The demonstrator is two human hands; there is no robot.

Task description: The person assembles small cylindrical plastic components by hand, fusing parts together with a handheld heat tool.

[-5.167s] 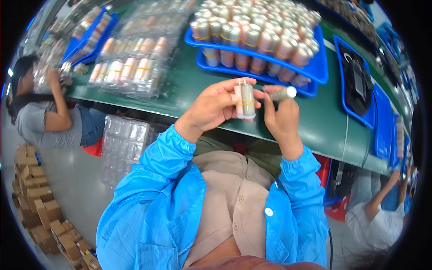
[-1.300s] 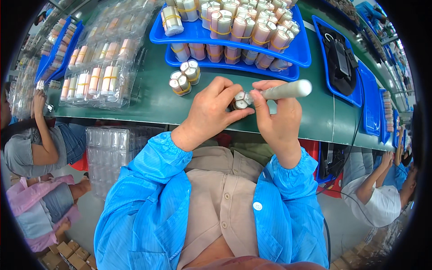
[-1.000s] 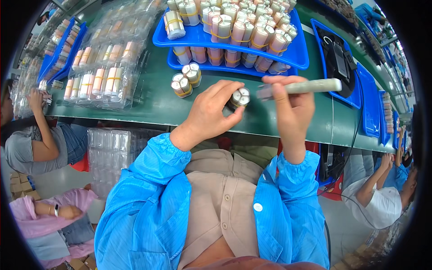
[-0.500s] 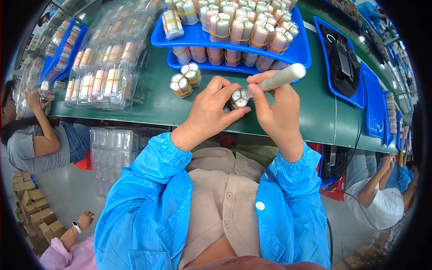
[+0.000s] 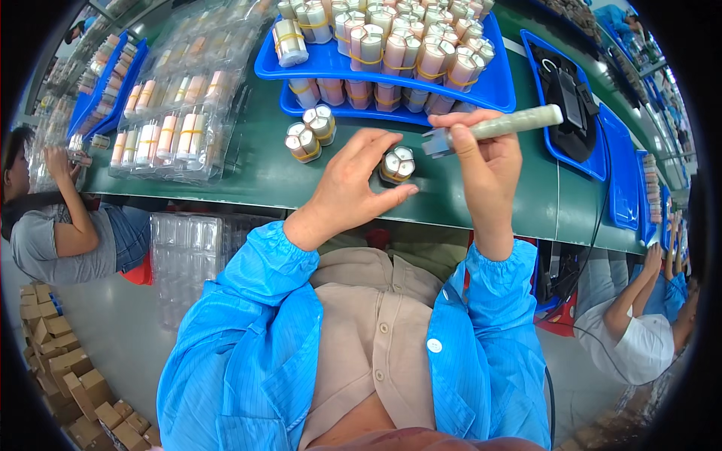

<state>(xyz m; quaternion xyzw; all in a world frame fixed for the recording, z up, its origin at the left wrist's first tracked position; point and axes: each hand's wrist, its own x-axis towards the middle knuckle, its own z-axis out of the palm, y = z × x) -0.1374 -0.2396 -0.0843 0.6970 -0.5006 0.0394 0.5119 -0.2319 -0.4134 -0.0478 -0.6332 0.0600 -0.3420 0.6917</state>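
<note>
White-topped cluster of pale cylinders (image 5: 398, 164) upright on the green tabletop (image 5: 538, 199), between the hands, nearer the left hand (image 5: 342, 188), which curves loosely open around it, contact unclear; right hand (image 5: 485, 169) pinches a pale-green rod-handled tool (image 5: 523, 122), clear tip (image 5: 436, 143) pointing leftward, apart from the cluster.
</note>
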